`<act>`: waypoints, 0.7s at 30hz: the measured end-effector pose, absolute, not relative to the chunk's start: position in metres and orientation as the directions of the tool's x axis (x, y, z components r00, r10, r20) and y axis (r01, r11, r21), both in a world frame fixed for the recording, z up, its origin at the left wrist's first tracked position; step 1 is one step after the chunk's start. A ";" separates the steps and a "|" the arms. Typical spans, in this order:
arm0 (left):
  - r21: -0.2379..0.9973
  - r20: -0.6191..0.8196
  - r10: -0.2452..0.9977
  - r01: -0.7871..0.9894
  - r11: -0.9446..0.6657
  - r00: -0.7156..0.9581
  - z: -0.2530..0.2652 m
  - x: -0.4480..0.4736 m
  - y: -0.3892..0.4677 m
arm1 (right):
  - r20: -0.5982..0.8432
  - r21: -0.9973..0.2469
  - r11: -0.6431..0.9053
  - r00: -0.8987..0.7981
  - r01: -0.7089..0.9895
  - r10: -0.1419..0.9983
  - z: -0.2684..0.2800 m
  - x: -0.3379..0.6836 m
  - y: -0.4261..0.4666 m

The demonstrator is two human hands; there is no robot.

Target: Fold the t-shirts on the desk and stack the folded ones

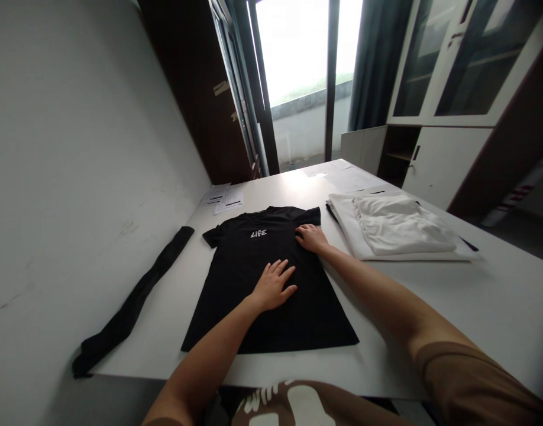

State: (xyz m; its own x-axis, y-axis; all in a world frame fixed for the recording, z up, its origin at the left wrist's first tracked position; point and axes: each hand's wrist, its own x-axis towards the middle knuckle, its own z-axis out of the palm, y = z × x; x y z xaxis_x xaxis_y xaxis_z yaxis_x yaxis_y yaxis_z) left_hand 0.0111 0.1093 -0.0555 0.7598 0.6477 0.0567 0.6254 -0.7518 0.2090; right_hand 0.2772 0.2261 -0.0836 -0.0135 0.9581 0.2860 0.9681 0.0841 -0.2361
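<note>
A black T-shirt [254,284] lies spread out on the white table, its collar at the far side and its hem towards me. Small white lettering [258,234] shows on its chest. My left hand [274,287] rests on the middle of the shirt, palm down, fingers spread. Further up, my right hand [311,238] lies at the right side of the shirt below the sleeve, with its fingers stretched out over the cloth. Neither hand grips the fabric.
Folded white garments [400,228] are stacked on the table [431,296] at the right, with black cloth under them. A long strip of black cloth [138,296] lies along the left edge by the wall. Papers [227,198] lie at the far end, before a glass door.
</note>
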 end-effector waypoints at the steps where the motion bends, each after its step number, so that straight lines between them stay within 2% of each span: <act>1: 0.210 0.056 0.649 0.626 -0.751 0.759 -0.055 0.011 0.109 | 0.287 -0.237 0.083 -0.012 0.968 0.958 -0.084 0.277 0.226; 21: 0.209 0.047 0.651 0.630 -0.748 0.758 -0.053 0.012 0.109 | 0.281 -0.237 0.080 -0.010 0.968 0.960 -0.082 0.276 0.225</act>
